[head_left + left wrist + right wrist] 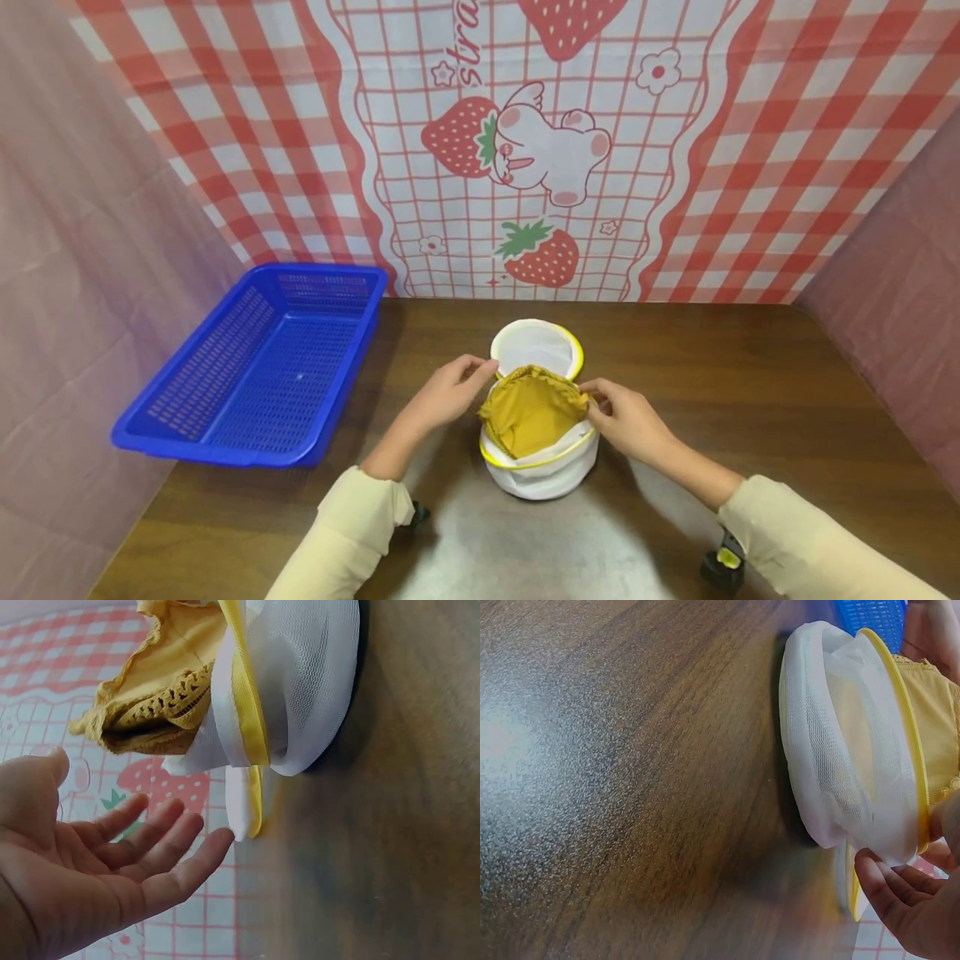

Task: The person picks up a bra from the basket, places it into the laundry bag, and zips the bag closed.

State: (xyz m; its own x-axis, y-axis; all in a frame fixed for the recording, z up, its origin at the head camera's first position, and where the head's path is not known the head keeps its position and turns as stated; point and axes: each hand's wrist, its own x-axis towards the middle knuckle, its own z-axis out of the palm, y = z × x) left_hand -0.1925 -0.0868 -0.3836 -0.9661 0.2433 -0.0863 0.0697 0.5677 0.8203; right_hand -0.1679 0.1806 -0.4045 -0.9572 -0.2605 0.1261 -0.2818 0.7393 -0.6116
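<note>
In the head view, a white mesh wash bag (542, 485) with yellow edging sits in the middle of a brown wooden table (750, 417), in between two bare hands. Its round lid (531, 343) is folded back on the far side. A mustard-yellow garment (532, 417) with a frilly edge sits in the bag and pokes up out of the top. The left hand (450, 390) is beside the garment and the lid, with its fingertips very near them. The right hand (628, 421) is at the right side, with its thumb and fingers bent in at the bag's edge and the garment's corner. Off to the left is a blue plastic basket (225, 455) full of little holes, and at the back hangs a red and white strawberry cloth (555, 150). In the left wrist view, the left hand is loose, palm showing and fingers spread, holding nothing and a little apart from the bag. The garment leans out past the bag's yellow rim. In the right wrist view, the right hand pinches the rim, with its thumb on the garment side and its fingers against the mesh. Whether it grips the garment too, one cannot tell.
</note>
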